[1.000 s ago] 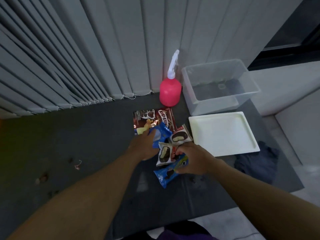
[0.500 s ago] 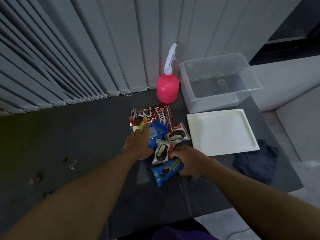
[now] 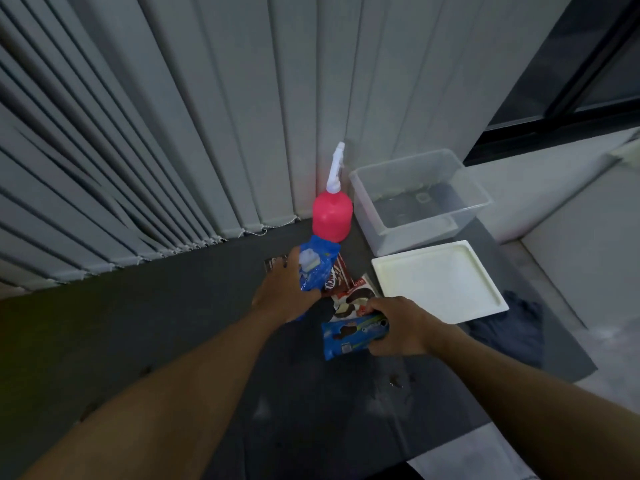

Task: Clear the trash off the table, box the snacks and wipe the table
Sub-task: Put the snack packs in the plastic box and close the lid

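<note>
Left hand point(image 3: 284, 297): fingers curl round the lower end of a blue snack packet point(image 3: 317, 268), which stands up out of the grip and overlaps the foot of the spray bottle in the head view.
Right hand point(image 3: 398, 327): clenched on the right end of a blue cookie packet point(image 3: 351, 336), fingers wrapped over its top edge; whether the packet touches the table cannot be told.
Remaining snacks: a red-brown cereal bag point(image 3: 337, 277) lies flat, partly hidden behind the left hand's packet; white cake packets point(image 3: 349, 303) lie between the two hands, just beside the cookie packet.
Clear plastic box point(image 3: 419, 202): at the far right corner of the table, open at the top, with no snacks in it.
White lid point(image 3: 436, 282): flat on the table just in front of the box, to the right of the snacks.
Pink spray bottle point(image 3: 332, 218): upright against the blinds, just left of the box.
Dark cloth point(image 3: 509, 327): crumpled at the table's right edge, partly under the lid's near corner.
Table point(image 3: 156, 323): dark top; a few small specks point(image 3: 398, 381) lie near the right forearm.
Blinds point(image 3: 138, 133): grey vertical slats along the far edge.
</note>
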A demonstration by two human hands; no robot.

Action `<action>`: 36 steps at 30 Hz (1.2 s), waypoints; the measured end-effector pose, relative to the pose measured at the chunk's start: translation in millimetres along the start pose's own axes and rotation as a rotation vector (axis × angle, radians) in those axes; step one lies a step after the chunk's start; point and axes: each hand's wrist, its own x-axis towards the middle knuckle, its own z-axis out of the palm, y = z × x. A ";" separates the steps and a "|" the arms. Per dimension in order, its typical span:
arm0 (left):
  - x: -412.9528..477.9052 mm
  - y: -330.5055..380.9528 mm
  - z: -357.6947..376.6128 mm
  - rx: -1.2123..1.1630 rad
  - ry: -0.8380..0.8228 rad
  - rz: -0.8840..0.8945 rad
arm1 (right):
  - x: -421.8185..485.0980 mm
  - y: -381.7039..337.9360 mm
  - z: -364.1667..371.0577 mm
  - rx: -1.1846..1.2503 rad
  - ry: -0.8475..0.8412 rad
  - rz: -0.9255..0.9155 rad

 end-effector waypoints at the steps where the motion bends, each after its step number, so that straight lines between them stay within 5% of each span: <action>1: 0.7 2.9 -2.2 0.007 0.007 0.007 | -1.9 -2.0 -1.7 0.008 0.004 0.007; 18: 4.4 50.9 -13.8 -0.044 0.126 0.053 | -16.6 11.7 -39.4 0.067 0.294 0.000; 36: 44.0 151.0 22.5 -0.163 0.313 0.018 | 40.1 124.2 -162.1 0.144 0.602 -0.070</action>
